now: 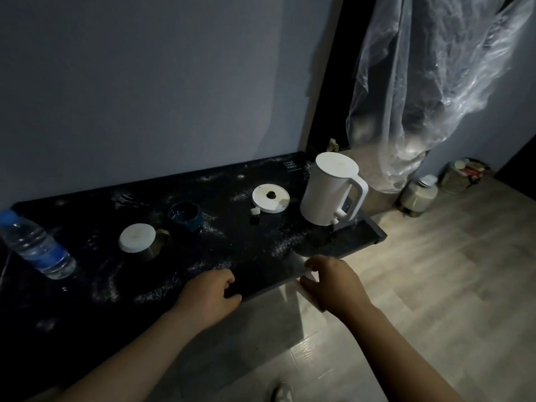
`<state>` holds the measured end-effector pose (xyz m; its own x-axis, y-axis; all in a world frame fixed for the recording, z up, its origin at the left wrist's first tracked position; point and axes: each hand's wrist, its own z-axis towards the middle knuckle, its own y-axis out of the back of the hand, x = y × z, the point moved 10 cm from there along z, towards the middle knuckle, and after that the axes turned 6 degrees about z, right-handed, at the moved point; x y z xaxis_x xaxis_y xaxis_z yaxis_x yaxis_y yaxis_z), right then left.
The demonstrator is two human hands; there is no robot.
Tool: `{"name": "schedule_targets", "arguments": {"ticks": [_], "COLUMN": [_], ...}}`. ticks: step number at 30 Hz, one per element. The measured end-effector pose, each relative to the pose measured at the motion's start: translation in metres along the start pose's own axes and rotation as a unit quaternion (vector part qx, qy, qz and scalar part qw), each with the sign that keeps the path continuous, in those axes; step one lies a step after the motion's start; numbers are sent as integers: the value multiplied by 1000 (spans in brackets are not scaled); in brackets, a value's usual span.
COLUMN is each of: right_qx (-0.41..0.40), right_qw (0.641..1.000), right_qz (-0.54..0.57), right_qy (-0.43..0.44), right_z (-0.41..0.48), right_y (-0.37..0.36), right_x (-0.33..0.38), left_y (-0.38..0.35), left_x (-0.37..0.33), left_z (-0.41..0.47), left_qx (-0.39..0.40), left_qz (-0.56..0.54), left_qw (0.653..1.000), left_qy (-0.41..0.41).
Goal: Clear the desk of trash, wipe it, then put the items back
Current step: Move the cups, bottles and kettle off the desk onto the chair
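Note:
The black desk [87,288] is strewn with white crumbs and powder [210,265]. My left hand [207,294] rests on the front edge with its fingers curled, thumb along the rim, and I see nothing in it. My right hand [333,282] is just off the desk's front right edge, pinching a thin pale sheet [311,278] held against that edge. On the desk stand a white kettle [330,192], its round white base [271,197], a dark blue cup [185,216], a jar with a white lid [137,237] and a water bottle [37,248].
A large clear plastic bag [429,82] hangs at the right, above the desk's far corner. Two containers [420,194] [461,175] stand on the wood floor by the wall. A plain wall runs behind the desk. The room is dim.

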<state>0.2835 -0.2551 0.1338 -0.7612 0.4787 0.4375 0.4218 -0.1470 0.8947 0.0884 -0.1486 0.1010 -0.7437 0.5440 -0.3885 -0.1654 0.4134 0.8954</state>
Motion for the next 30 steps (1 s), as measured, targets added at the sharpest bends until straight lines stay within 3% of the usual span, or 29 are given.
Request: {"name": "schedule_targets", "arguments": {"ticks": [12,21,30], "right_qx": [-27,-132,-153], "right_qw": [999,989,985], "right_qz": [24,60,77], "right_qy": [8,15,6], "right_z": [127,207,271], "right_y": [64,124,129], "right_x": [-73,-127,-148], "left_y": [8,-8,-14], "left_x": [-41,-77,-76], "left_z": [134,216,297], "left_qx": [-5,6,12], "left_qz": [-25,-20,-16], "left_qw": [998,995,995], "left_qy": [59,97,98]}}
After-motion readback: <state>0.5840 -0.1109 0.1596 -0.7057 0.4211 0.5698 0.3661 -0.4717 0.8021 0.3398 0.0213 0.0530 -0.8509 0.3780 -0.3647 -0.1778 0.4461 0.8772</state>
